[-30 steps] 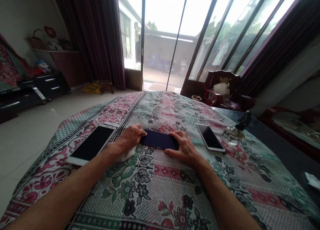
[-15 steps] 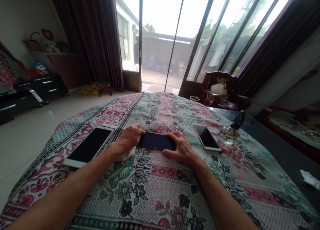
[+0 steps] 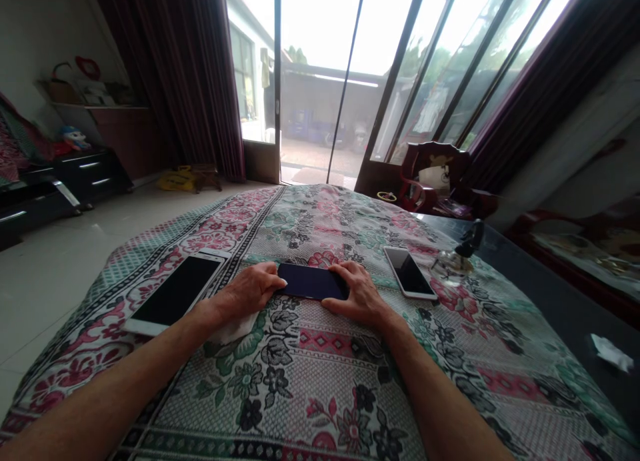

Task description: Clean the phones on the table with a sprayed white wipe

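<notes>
A dark-screened smartphone [image 3: 313,282] lies lengthwise across the patterned cloth in front of me. My right hand [image 3: 357,291] grips its right end, thumb along the near edge and fingers along the far edge. At the left end, my left hand [image 3: 257,284] is closed, its fingertips against the phone's edge. White cloth or tissue [image 3: 235,329] shows under that hand and wrist, mostly hidden, with a bit of white at the thumb tip. A larger white phone [image 3: 175,291] rests left of my forearm. Another white-framed phone [image 3: 410,273] lies to the right.
A clear spray bottle [image 3: 453,266] with a black head stands beyond the right phone. The floral tablecloth [image 3: 340,374] covers the table, leaving a dark edge bare at right, where a crumpled white tissue [image 3: 611,352] lies. A red wooden chair [image 3: 433,177] stands behind.
My left fingers have shifted down from the phone's upper left corner to its left end. More white cloth shows beneath my wrist. The right hand keeps its grip; the view has shifted slightly.
</notes>
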`<state>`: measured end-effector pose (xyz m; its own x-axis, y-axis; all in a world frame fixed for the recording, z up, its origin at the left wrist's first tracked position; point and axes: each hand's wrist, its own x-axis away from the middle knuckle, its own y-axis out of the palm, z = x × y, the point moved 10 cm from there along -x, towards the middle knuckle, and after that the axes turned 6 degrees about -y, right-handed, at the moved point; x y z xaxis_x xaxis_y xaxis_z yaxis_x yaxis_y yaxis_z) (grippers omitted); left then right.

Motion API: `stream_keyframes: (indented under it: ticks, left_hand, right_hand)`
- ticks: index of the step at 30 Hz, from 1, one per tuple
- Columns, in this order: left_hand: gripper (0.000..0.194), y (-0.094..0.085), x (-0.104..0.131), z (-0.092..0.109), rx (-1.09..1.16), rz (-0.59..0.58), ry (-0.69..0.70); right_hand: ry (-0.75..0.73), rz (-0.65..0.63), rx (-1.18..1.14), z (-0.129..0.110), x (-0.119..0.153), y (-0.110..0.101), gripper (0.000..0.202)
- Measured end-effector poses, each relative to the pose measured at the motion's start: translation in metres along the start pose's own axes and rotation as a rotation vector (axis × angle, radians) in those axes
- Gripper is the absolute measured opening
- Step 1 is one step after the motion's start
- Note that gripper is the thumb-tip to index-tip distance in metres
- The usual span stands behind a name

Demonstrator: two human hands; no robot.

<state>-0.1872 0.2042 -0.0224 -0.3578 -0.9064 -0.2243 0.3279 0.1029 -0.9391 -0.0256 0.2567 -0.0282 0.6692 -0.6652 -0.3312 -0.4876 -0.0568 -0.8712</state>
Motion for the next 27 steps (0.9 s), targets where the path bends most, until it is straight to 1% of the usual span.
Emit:
stream_keyframes:
  ticks: [2,5,7,9,12,15,17,20,24,27]
  left_hand:
    - [0.023,0.003,-0.005,0.009,-0.013,-0.027,0.040]
    - [0.025,0.008,-0.015,0.028,-0.048,-0.055,0.085]
    - [0.026,0.011,-0.021,0.040,-0.067,-0.084,0.109]
    - [0.027,0.013,-0.024,0.048,-0.053,-0.106,0.125]
    - [0.028,0.011,-0.023,0.046,0.006,-0.118,0.132]
    - [0.030,0.012,-0.021,0.040,0.043,-0.143,0.133]
    - [0.030,0.013,-0.023,0.040,0.047,-0.159,0.138]
    - [0.031,0.017,-0.027,0.051,0.032,-0.165,0.150]
    - [0.032,0.020,-0.032,0.067,-0.002,-0.140,0.162]
    - [0.031,0.022,-0.032,0.069,-0.023,-0.140,0.162]
  right_hand:
    - [-0.001,-0.001,0.004,0.000,0.000,0.001,0.063]
    - [0.000,-0.006,0.004,0.001,0.000,0.001,0.063]
    - [0.008,-0.025,-0.003,0.002,0.000,0.002,0.064]
    - [0.011,-0.061,-0.021,0.003,0.000,0.003,0.065]
    - [0.010,-0.104,-0.053,0.002,0.001,0.004,0.068]
    - [0.028,-0.109,-0.071,0.003,0.001,0.002,0.066]
    - [0.028,-0.105,-0.082,0.003,0.001,0.002,0.065]
    - [0.015,-0.096,-0.082,0.003,0.001,0.002,0.064]
    - [0.025,-0.102,-0.065,0.004,0.000,0.003,0.066]
    - [0.030,-0.110,-0.070,0.003,0.000,0.003,0.066]
